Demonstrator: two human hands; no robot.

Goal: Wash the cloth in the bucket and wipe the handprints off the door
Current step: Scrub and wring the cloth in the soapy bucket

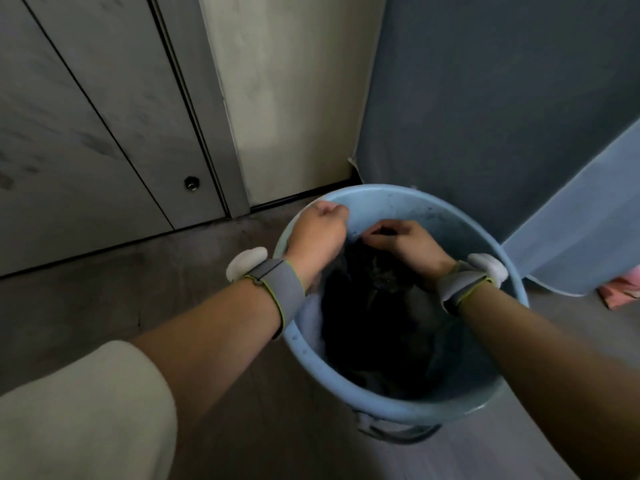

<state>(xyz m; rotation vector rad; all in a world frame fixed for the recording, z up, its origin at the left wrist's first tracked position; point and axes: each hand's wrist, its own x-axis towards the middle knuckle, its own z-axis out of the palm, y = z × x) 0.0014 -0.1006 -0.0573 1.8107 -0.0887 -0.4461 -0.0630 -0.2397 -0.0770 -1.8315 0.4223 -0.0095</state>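
- While both hands work inside the bucket (pixel 408 408), the washing step is in hand; no wiping has begun, I judge.
- Left hand (pixel 320 233), at the bucket's far rim, has its fingers curled, apparently gripping the dark cloth (pixel 375 306).
- Right hand (pixel 403 242) pinches the cloth's top edge above the bucket's middle.
- Cloth hangs down into the bucket.
- Next move likely calls for wringing, then carrying it to the smudged door (pixel 86 133), left of the bucket.
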